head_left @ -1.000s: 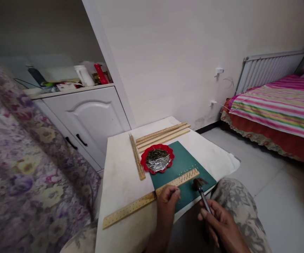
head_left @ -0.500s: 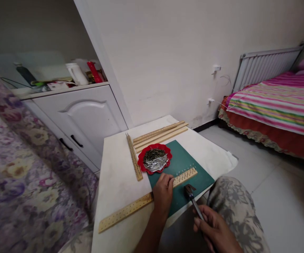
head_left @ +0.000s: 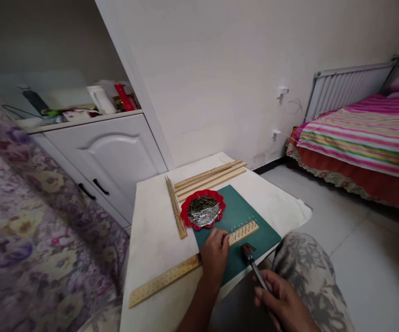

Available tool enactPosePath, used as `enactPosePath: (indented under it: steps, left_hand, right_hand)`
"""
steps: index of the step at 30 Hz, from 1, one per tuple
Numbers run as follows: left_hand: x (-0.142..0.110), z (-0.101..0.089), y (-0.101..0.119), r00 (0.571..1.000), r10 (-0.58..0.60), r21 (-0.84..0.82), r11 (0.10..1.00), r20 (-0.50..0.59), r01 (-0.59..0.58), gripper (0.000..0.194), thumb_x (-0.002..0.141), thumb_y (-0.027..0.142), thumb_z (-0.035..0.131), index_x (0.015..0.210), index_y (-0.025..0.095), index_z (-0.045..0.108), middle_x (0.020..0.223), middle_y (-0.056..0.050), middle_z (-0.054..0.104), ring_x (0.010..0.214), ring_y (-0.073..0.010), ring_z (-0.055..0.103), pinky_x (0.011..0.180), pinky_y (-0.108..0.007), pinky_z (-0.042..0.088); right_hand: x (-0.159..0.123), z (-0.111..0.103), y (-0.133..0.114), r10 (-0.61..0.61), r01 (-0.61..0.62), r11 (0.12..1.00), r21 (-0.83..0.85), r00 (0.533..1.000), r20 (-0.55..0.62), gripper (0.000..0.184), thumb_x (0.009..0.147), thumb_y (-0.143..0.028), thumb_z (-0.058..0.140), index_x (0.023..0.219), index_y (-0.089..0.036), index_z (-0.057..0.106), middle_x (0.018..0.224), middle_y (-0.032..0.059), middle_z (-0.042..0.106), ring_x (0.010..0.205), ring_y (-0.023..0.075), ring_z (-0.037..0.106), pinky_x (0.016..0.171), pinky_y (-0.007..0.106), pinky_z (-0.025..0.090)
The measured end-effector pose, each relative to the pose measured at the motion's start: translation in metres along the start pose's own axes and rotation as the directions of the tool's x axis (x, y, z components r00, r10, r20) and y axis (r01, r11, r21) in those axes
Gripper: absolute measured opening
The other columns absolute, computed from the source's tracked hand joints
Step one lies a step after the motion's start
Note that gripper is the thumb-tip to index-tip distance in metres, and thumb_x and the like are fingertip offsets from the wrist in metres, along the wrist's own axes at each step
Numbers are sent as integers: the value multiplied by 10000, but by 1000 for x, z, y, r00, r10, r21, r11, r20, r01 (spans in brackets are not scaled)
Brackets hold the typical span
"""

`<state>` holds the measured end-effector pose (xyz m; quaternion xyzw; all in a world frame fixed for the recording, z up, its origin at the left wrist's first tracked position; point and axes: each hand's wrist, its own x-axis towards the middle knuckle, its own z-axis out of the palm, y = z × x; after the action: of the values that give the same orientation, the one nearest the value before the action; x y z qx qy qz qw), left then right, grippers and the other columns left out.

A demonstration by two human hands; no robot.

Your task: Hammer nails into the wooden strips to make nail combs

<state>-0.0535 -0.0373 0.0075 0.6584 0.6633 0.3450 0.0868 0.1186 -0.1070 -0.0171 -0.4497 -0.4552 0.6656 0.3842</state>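
Being held in closed fingers of right hand [head_left: 284, 297]: hammer [head_left: 249, 254] | left hand [head_left: 214, 253]: fingers bent at holed strip [head_left: 233, 238] on green mat [head_left: 234, 210], pinch hidden | fingertips may be hit if hammer is swung crooked

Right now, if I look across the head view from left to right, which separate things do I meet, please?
Dark bottle, white jug, red object, red dish of nails, hammer, striped bed cover.
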Motion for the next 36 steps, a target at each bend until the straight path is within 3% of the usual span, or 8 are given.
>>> enactPosePath:
  steps: [6,15,20,29,36]
  left_hand:
    - [1,6,-4,1000,0,6,1000,8,0,212,870,277,436,808,206,627,818,-9,610,776,-130,577,695,-208,397]
    - [-1,4,-4,1000,0,-43,999,22,1,188,854,237,448,797,204,623,796,1,604,751,-122,565,659,-206,377]
    - [-2,5,-7,999,-30,4,1000,14,30,151,819,192,466,745,189,597,757,-3,593,716,-126,557,624,-212,355]
    - [-2,8,-8,999,-44,3,999,0,44,146,816,192,475,717,183,583,716,11,570,680,-119,548,604,-212,339]
    - [-3,6,-5,1000,-10,-74,997,-9,9,165,839,226,470,787,205,625,782,5,593,744,-124,562,665,-215,381]
  right_hand:
    - [-1,-3,-2,-4,5,1000,-18,998,55,421,714,-553,600,914,-186,550,590,-39,609,265,33,318,279,179,174]
    - [12,18,-68,-97,106,992,-66,987,128,251,809,-390,555,935,-181,495,628,-65,599,268,2,333,278,132,209]
    - [27,22,-67,-137,154,983,-102,978,154,229,827,-350,533,971,-173,512,621,-66,591,288,16,352,285,139,239]
    - [28,24,-67,-125,150,976,-160,980,155,191,824,-340,523,929,-180,511,621,-68,589,290,20,349,285,139,243]
    - [9,16,-64,-80,96,990,-107,986,146,256,796,-410,561,915,-194,492,617,-59,595,281,13,336,282,136,217]
